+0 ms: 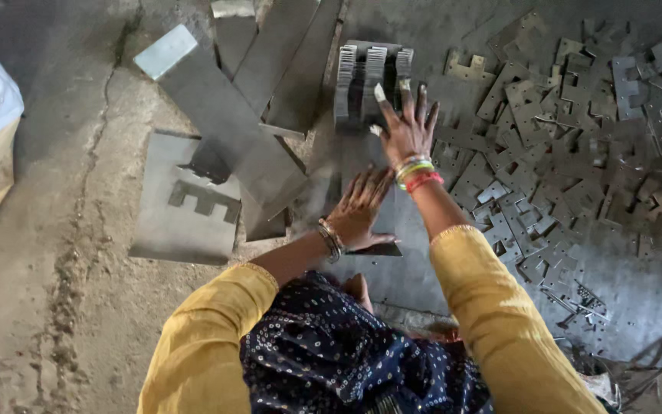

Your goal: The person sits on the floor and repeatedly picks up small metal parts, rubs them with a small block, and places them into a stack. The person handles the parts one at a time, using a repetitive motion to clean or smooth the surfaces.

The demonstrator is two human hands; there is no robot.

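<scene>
Stacking step, by the look of it: best done by keeping the comb-edged metal pieces (371, 83) upright and flush, pressing evenly from the front so rows stay aligned, teeth edges level, no piece tipping sideways.

Right hand (408, 130) stretched forward, fingers spread wide and flat, fingertips (381, 93) touching the near side of the upright stack; nothing gripped, just pushing or steadying. Coloured bangles (417, 173) at that wrist.

Left hand (359, 211) lower, near the body, fingers loosely extended, resting palm-down on a flat dark sheet (377, 249) on the floor; open, no real grip visible.

Stack standing on the floor straight ahead, between long grey strips (231, 123) on the left and a big scatter of small stamped plates (576, 161) on the right. Flat plate with an E-shaped cut-out (189, 201) lying left of the hands.
</scene>
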